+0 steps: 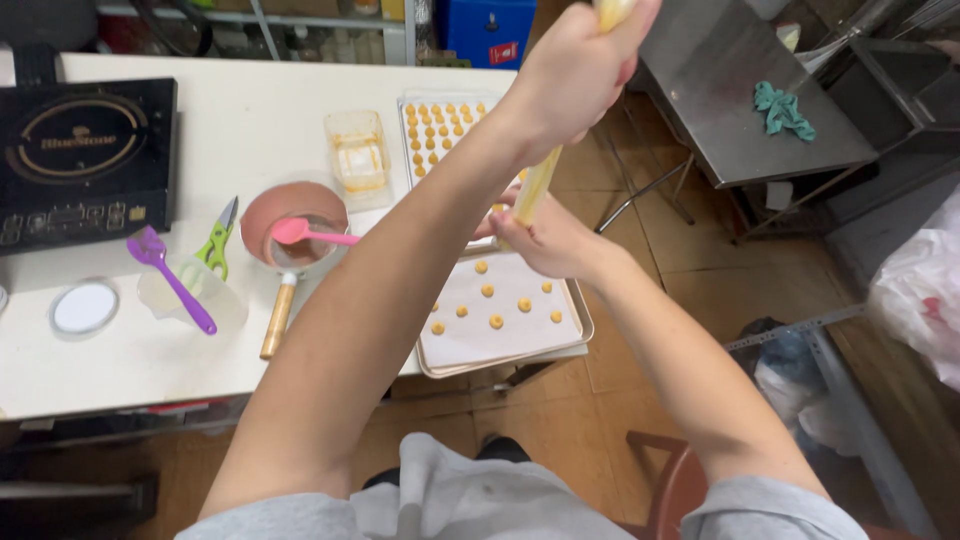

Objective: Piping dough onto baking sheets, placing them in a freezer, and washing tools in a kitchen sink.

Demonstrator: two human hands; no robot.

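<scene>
Yellow piping bag hung over tray: left hand fisted round its top, right hand pinching its tip above dough dots. Risk: uneven squeeze likely merges neighbouring dots. Saucepan lay left of tray.

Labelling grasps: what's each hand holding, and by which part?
Both hold one long, pale-yellow piping bag: left hand grips its upper end, right hand its lower end near the tip, above the paper-lined metal baking tray.

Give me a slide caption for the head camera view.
Both hands, left hand above right hand, hold a piping bag over a lined tray dotted with small yellow dough blobs.
</scene>
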